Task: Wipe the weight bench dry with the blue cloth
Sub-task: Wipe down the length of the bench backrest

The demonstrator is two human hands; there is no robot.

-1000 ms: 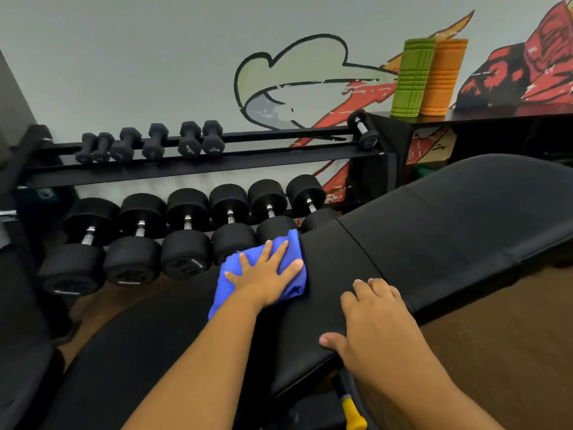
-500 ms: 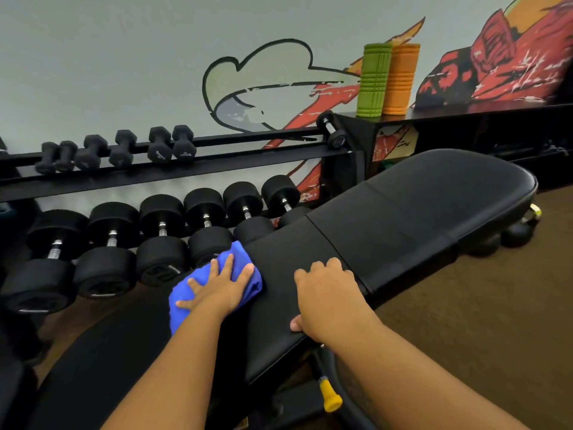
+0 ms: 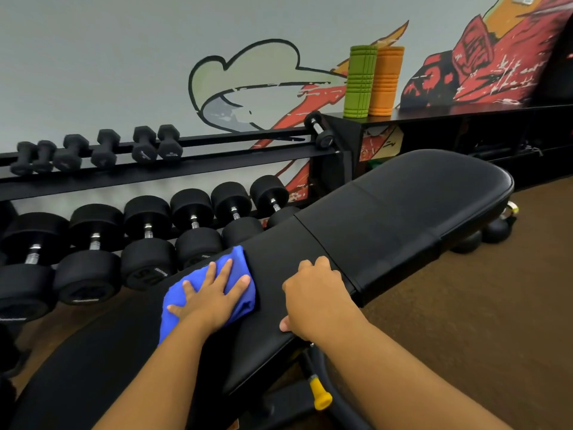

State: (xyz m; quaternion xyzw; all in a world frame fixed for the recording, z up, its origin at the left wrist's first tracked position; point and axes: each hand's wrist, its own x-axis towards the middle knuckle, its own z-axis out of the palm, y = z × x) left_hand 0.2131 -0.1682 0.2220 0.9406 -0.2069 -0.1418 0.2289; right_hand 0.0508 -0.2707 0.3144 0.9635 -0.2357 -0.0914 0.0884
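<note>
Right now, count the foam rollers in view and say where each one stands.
2. The green foam roller stands upright on the black shelf against the mural wall. The orange foam roller stands upright, touching its right side. Others may be hidden beyond the frame.

The light is even and rather bright with only soft shadows, the bench (image 3: 403,206) shows a pale sheen at its 2 o'clock end, the picture is sharp in the middle, and the straight rack (image 3: 155,162) bends toward the 9 o'clock edge.
</note>
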